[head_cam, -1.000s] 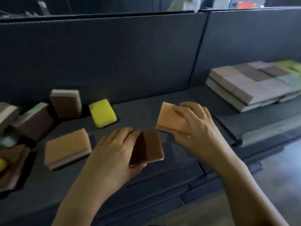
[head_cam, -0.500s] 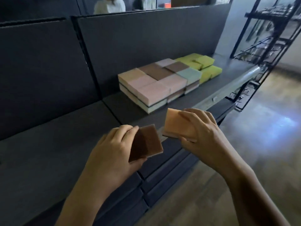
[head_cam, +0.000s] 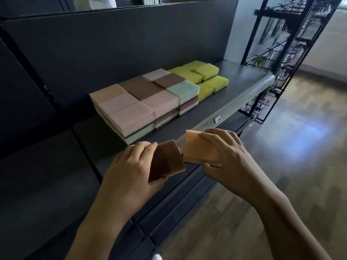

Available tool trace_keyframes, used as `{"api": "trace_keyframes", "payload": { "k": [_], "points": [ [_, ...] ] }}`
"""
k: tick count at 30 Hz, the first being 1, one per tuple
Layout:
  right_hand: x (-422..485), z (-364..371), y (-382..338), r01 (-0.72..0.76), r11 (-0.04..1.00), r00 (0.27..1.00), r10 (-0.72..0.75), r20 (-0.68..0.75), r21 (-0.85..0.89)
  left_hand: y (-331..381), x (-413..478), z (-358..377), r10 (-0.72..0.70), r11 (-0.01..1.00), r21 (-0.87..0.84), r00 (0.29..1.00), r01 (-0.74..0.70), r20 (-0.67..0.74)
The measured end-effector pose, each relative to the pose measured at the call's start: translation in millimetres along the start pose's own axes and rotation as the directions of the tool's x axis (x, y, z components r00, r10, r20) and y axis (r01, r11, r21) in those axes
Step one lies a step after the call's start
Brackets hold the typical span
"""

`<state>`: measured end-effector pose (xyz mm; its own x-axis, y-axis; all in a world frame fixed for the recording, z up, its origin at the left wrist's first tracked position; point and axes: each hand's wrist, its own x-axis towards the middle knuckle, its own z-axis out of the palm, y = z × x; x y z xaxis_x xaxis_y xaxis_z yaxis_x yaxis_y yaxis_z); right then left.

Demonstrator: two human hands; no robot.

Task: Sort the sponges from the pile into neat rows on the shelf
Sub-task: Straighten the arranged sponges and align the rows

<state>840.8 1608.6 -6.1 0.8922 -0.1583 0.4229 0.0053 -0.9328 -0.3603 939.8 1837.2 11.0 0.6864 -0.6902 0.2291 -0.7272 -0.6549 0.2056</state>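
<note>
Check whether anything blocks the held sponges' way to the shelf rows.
Nothing visible: bare dark shelf lies between the brown rectangular sponge in the left hand, the orange rectangular sponge in the right hand, and the stacked sponges.

- facing dark grey back panels [head_cam: 112,44], vertical seam at left
- looking down at wood-plank floor [head_cam: 281,184], catching bluish light patch [head_cam: 308,136] mid-right
- showing black wire rack [head_cam: 281,53] far right, pale wall [head_cam: 244,34] just beside it

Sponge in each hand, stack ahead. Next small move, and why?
Probably reach the right hand forward and lay its orange sponge on the near pale row of the sorted stack; both hands hold sponges short of it, the left hand a brown sponge.
</note>
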Motion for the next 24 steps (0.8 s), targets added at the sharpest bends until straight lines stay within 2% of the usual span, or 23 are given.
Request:
{"api": "trace_keyframes", "payload": {
  "k": [9,18,24],
  "points": [
    [49,11,23,0.031,0.999,0.999,-0.03,0.03,-0.013,-19,43,4,-0.043,0.998,0.042,0.999,0.043,-0.001],
    [90,29,44,0.047,0.998,0.997,-0.05,0.066,0.052,-22,72,19,-0.08,0.995,0.068,0.996,0.077,0.039],
    [115,30,70,0.135,0.981,0.98,-0.153,0.128,0.139,-3,78,31,-0.162,0.978,0.139,0.987,0.159,0.011]
  ]
}}
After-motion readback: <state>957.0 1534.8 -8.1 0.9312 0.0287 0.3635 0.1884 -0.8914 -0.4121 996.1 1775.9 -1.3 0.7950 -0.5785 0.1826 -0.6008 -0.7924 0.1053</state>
